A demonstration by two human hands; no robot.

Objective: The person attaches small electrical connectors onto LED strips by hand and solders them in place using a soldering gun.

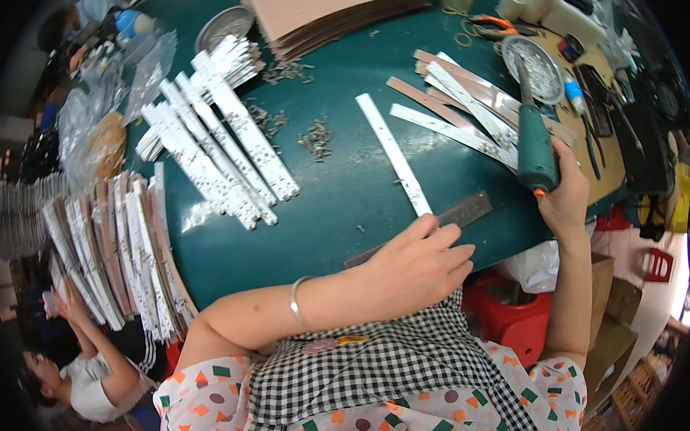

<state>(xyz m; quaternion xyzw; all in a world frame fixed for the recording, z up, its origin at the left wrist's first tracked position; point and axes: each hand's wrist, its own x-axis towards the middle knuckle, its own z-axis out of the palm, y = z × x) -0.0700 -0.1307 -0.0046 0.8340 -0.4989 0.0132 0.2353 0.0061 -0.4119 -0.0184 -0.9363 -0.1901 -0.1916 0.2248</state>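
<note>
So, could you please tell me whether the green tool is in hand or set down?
In hand: the right hand grips the green tool by its thick end.

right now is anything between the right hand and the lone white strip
Only the green tool the right hand grips; then green tabletop leads to the white strip, loose strips farther out, a dark ruler nearer the body.

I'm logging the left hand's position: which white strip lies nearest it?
The lone strip slanting across mid-table, its lower end at the left hand; other white strips lie farther off, grouped in the left bundle and right pile.
</note>
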